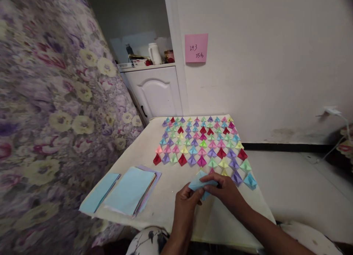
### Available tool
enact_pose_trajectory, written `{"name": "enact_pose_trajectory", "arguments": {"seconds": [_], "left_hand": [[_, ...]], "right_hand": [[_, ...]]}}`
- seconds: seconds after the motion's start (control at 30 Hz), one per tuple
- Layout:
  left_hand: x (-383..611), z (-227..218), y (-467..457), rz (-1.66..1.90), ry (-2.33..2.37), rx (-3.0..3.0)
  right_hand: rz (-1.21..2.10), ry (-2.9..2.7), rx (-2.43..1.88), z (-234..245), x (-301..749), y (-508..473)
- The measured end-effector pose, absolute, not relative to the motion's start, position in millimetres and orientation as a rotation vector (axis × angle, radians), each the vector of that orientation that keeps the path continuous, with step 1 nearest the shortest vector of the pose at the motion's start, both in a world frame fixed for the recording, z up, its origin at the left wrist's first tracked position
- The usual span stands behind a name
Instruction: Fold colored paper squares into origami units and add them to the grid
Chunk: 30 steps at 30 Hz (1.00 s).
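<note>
A light blue sheet of folding paper [196, 182], partly folded, is held up over the near part of the table between both hands. My left hand [186, 200] grips its left and lower side, the thumb lying on the paper. From the right, my right hand [224, 189] pinches the paper's right side between thumb and fingers. Just beyond the hands stand rows of small folded paper pieces [202, 160] in red, purple, green, pink, yellow and blue. The hands cover part of the nearest row.
Left of my hands lie a stack of coloured paper [131, 189] and a narrower stack of blue paper [100, 192] on the cream-covered table [168, 200]. A floral curtain [68, 137] hangs at left. Behind are a white cabinet [157, 93] and a wall with a pink note [196, 48].
</note>
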<state>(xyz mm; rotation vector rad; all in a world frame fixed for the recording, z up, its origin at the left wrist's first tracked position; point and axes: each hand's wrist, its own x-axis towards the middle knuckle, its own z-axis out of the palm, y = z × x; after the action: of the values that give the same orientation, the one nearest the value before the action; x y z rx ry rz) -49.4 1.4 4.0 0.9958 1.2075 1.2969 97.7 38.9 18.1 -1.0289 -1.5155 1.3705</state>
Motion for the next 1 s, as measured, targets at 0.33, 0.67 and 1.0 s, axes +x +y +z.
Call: {"name": "enact_pose_trajectory", "arguments": {"seconds": [0.33,0.67,1.0], "left_hand": [[-46.7,7.1,0.4,1.373,1.177,0.913],[-46.9,11.2,0.0,1.338,1.238,0.910],[-45.4,12.8,-0.5,1.430,1.189,0.863]], "right_hand": [[1.411,-1.453,-0.980,12.1,93.6,39.3],[1.178,-1.578,-1.009,13.3,95.1,39.5],[1.016,-1.705,-1.043,22.3,95.0,35.7]]}}
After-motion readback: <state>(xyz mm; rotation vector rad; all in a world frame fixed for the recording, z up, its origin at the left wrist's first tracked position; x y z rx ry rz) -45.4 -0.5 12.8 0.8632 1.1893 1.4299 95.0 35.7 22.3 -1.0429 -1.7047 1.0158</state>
